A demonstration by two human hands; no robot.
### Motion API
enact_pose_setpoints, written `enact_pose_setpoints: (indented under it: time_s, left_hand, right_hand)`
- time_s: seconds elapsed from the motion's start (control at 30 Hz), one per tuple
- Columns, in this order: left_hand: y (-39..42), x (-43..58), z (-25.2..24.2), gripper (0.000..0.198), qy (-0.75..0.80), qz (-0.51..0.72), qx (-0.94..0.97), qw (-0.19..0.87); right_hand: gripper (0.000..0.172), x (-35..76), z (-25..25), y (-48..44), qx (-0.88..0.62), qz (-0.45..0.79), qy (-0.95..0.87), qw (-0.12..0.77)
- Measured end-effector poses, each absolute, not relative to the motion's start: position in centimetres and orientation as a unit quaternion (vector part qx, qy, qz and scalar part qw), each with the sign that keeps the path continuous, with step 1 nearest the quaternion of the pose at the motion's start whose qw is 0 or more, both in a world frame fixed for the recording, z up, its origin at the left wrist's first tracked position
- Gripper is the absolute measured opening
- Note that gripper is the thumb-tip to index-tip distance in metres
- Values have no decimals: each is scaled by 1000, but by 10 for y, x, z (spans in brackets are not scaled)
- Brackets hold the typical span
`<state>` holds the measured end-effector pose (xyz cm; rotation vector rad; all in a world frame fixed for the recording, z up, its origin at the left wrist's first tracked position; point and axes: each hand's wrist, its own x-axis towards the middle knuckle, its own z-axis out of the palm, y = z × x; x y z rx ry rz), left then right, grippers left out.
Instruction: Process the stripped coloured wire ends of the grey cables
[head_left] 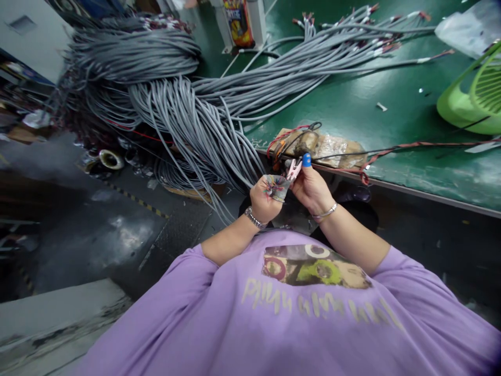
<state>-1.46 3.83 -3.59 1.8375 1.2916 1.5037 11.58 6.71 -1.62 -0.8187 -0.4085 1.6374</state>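
Note:
My left hand (266, 199), its fingers in a grey covering with coloured marks, is closed in front of my body. Between both hands sits a small pale pink piece with slim prongs (293, 170); its exact kind is too small to tell. My right hand (313, 192) pinches the piece from the other side, with a blue finger cot (306, 160) on the thumb. Grey cables (207, 120) hang over the table edge and end close to my left hand. The fingers' undersides are hidden.
A green table (430, 172) carries more grey cables (282, 78) with stripped ends. Near its edge lies a taped cardboard piece (336, 146) with black and red wires. A green basket (454, 104) and plastic bag (465, 31) stand right; coiled cables (136, 57) are piled left.

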Motion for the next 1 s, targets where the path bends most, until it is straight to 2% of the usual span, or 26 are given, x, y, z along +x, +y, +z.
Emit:
enact_pose_setpoints:
  time_s: [0.17,0.37,0.63,0.87,1.0]
  left_hand:
    - [35,-15,-36,23,451,552,669,209]
    - [31,-17,-38,22,446,556,652,260]
    - [16,-24,-25,36,469,578,584,325]
    - [22,-16,-14,39,457,608,580,293]
    - [34,-11,-19,39,452,591,610,273]
  right_hand:
    - [45,114,-16,66,-343,700,-160,605]
    - [61,121,-24,58,-318,765,-172,532]
    - [59,136,-31,49,-334,773,-148,518]
    - [63,137,-19,50,-328,778,-208,494]
    - [58,131,-7,59,-341,761,-228,502]
